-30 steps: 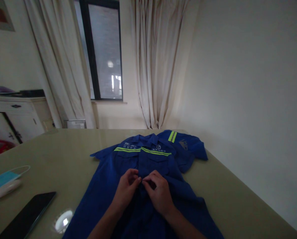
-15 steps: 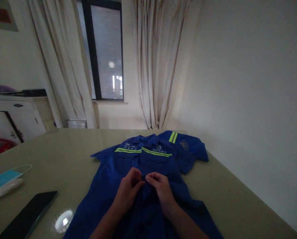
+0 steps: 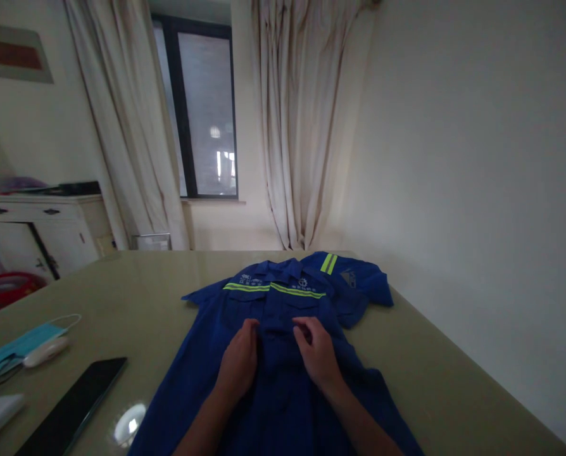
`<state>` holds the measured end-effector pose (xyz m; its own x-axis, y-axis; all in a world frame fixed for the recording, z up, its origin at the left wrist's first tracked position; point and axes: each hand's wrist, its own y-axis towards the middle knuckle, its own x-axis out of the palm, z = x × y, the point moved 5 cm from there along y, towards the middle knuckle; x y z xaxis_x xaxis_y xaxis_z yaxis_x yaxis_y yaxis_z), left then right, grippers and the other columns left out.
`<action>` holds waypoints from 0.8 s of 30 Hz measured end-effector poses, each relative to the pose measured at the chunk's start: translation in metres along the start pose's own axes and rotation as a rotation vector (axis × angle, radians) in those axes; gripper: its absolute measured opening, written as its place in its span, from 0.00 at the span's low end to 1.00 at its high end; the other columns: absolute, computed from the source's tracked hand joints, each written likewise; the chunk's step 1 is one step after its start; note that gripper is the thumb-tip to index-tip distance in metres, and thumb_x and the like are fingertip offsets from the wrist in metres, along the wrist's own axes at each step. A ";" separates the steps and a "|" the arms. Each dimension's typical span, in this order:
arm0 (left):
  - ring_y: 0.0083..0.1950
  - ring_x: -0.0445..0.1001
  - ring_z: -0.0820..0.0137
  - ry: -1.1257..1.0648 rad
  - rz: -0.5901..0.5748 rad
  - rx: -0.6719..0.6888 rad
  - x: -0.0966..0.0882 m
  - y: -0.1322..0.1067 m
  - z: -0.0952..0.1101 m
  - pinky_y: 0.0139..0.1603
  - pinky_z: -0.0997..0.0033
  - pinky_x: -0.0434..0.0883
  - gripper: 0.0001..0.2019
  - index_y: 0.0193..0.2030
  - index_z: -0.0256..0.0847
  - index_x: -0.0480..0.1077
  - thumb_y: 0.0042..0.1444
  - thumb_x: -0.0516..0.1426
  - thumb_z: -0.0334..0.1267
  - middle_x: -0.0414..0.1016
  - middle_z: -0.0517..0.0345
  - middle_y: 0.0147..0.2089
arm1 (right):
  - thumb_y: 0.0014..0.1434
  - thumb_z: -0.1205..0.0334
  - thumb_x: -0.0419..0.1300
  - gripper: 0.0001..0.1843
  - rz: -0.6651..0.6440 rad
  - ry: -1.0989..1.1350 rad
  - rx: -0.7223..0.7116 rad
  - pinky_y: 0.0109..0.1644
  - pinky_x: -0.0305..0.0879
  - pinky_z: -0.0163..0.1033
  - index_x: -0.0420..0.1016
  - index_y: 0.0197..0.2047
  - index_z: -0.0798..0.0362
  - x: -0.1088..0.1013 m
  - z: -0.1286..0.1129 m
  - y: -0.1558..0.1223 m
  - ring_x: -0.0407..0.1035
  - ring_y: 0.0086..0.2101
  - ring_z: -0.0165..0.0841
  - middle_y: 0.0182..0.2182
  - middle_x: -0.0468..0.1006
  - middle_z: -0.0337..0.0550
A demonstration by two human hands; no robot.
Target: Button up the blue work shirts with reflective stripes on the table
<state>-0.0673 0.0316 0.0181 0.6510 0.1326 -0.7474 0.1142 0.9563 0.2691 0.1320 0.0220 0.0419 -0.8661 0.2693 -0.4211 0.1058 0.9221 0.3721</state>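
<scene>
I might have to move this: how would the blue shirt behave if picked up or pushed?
The blue shirt would likely hang floppy, since its cloth lies in soft folds. Pushed, it may slide and bunch, as the table looks glossy.

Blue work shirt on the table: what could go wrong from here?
The logo-printed blue cloth at the right edge of the table might slip over if tugged. Swinging the work shirt leftward could catch the black phone beside it. With left hand and right hand apart, the shirt's front could shift.

Black phone [image 3: 74, 405] near blue mask [image 3: 24, 345], 2 curtains [image 3: 302, 126]
</scene>
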 end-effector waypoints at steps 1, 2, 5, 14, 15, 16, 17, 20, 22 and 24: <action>0.57 0.76 0.60 0.106 0.027 0.010 -0.001 -0.002 0.000 0.58 0.57 0.69 0.21 0.60 0.39 0.67 0.71 0.39 0.38 0.78 0.46 0.55 | 0.61 0.56 0.57 0.18 0.021 -0.128 -0.046 0.55 0.68 0.49 0.81 0.50 0.51 -0.010 0.001 -0.005 0.73 0.47 0.45 0.46 0.80 0.51; 0.61 0.73 0.59 0.211 0.039 0.031 -0.002 -0.005 -0.001 0.63 0.53 0.66 0.22 0.63 0.38 0.66 0.70 0.41 0.38 0.75 0.45 0.60 | 0.60 0.57 0.58 0.20 0.033 -0.257 -0.069 0.59 0.66 0.52 0.79 0.53 0.51 -0.020 0.004 -0.011 0.72 0.51 0.47 0.49 0.79 0.52; 0.71 0.63 0.57 0.416 -0.038 0.087 0.001 -0.019 -0.004 0.73 0.47 0.54 0.26 0.70 0.39 0.62 0.69 0.45 0.43 0.66 0.47 0.71 | 0.59 0.51 0.62 0.30 -0.005 -0.569 -0.065 0.67 0.56 0.60 0.72 0.64 0.46 -0.050 0.027 -0.040 0.62 0.63 0.53 0.63 0.71 0.53; 0.77 0.51 0.54 0.484 -0.176 0.216 0.012 -0.071 -0.002 0.75 0.41 0.51 0.29 0.75 0.50 0.50 0.70 0.42 0.51 0.49 0.56 0.78 | 0.62 0.33 0.56 0.37 -0.321 -0.713 -0.027 0.70 0.52 0.60 0.65 0.69 0.39 -0.112 0.079 -0.125 0.60 0.66 0.52 0.69 0.64 0.44; 0.77 0.52 0.53 0.483 -0.180 0.211 0.014 -0.073 0.001 0.74 0.40 0.51 0.29 0.75 0.50 0.51 0.70 0.43 0.50 0.49 0.56 0.78 | 0.60 0.33 0.58 0.36 -0.285 -0.717 -0.024 0.70 0.52 0.61 0.70 0.66 0.40 -0.113 0.069 -0.122 0.63 0.64 0.54 0.66 0.68 0.47; 0.77 0.53 0.52 0.480 -0.182 0.206 0.014 -0.075 0.004 0.74 0.39 0.51 0.29 0.75 0.51 0.50 0.70 0.44 0.50 0.50 0.55 0.77 | 0.59 0.32 0.59 0.35 -0.241 -0.712 -0.031 0.69 0.53 0.61 0.75 0.63 0.42 -0.110 0.055 -0.116 0.66 0.61 0.55 0.63 0.73 0.49; 0.76 0.53 0.52 0.476 -0.185 0.201 0.014 -0.076 0.008 0.74 0.39 0.51 0.29 0.75 0.52 0.51 0.69 0.45 0.48 0.52 0.54 0.77 | 0.59 0.33 0.59 0.33 -0.185 -0.699 -0.044 0.67 0.54 0.60 0.78 0.59 0.44 -0.104 0.037 -0.107 0.69 0.58 0.55 0.59 0.77 0.51; 0.75 0.56 0.49 0.480 -0.197 0.181 0.012 -0.075 0.022 0.73 0.37 0.50 0.29 0.73 0.54 0.58 0.65 0.49 0.44 0.58 0.49 0.75 | 0.65 0.39 0.57 0.26 -0.133 -0.559 -0.164 0.59 0.63 0.51 0.76 0.58 0.45 -0.063 -0.024 -0.069 0.71 0.53 0.48 0.54 0.79 0.48; 0.73 0.58 0.47 0.490 -0.212 0.164 0.008 -0.075 0.031 0.71 0.35 0.51 0.28 0.70 0.55 0.64 0.62 0.51 0.43 0.62 0.47 0.73 | 0.66 0.43 0.57 0.22 -0.125 -0.485 -0.204 0.55 0.65 0.48 0.76 0.56 0.46 -0.026 -0.051 -0.041 0.71 0.51 0.46 0.49 0.79 0.49; 0.71 0.60 0.45 0.490 -0.230 0.157 0.004 -0.078 0.038 0.69 0.35 0.55 0.26 0.66 0.55 0.68 0.60 0.52 0.43 0.64 0.46 0.71 | 0.63 0.44 0.61 0.23 -0.118 -0.490 -0.172 0.53 0.66 0.48 0.74 0.56 0.48 0.008 -0.057 -0.018 0.70 0.51 0.47 0.49 0.77 0.51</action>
<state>-0.0451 -0.0523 0.0178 0.1756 0.0667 -0.9822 0.3468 0.9296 0.1252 0.0950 -0.0085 0.0793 -0.5331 0.3029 -0.7900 -0.0954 0.9062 0.4119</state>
